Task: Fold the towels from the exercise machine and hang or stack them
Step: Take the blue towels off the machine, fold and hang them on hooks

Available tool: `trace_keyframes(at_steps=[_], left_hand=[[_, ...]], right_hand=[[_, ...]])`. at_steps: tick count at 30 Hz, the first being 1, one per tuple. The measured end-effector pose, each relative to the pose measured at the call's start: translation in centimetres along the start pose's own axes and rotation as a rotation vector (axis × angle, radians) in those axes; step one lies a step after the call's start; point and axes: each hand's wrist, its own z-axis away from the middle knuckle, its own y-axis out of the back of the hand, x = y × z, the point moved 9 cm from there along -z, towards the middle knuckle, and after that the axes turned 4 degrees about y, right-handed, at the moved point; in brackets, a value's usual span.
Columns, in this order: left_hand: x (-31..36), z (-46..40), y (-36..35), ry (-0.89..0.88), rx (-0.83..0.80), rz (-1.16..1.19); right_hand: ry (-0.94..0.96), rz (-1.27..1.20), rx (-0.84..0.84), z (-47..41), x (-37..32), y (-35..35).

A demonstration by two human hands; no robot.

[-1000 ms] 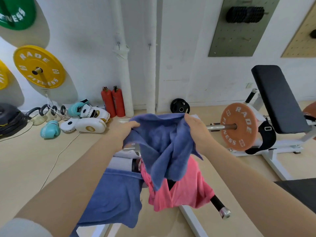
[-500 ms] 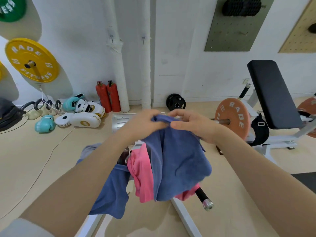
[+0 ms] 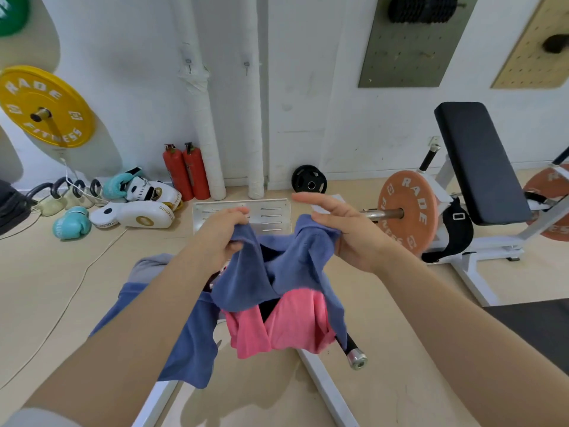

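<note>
My left hand (image 3: 223, 231) and right hand (image 3: 348, 232) grip blue towel (image 3: 271, 266) by top edge, above pink towel (image 3: 286, 322) draped on white machine frame (image 3: 326, 389). Beige floor (image 3: 55, 278), white wall (image 3: 129, 57), red extinguishers (image 3: 186, 172).

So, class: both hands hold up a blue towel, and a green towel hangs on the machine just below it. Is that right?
Not quite. The towel hanging below is pink, not green, as the head view shows. The left hand and right hand do hold up the blue towel.
</note>
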Motion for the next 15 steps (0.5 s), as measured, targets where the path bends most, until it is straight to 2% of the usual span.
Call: trace_keyframes(at_steps=[2,6,8,11,13,15], left_hand=[[0.8,0.5,-0.9,-0.051,-0.051,0.108],[2.8,2.7,-4.2,-0.145,-0.299,0.179],[3.3,3.8,-5.3,-0.158,-0.372,0.219],[3.5,4.3,-5.6,-0.161,-0.391,0.296],[3.3,4.1,-5.1,-0.169,-0.387,0.315],[3.1,4.0,-4.5,-0.17,-0.374,0.35]], right_hand=[[-0.008,-0.043,-0.025,0.1,-0.2,-0.4],[-0.023,-0.036,-0.066,-0.6,-0.4,-1.3],[-0.023,0.06,-0.051,-0.8,-0.4,-1.7],[0.044,0.206,0.054,-1.4,-1.2,-1.8],[0.144,0.382,0.159,-1.8,-2.3,-1.7],[0.285,0.843,0.302,-2.1,-3.7,-1.5]])
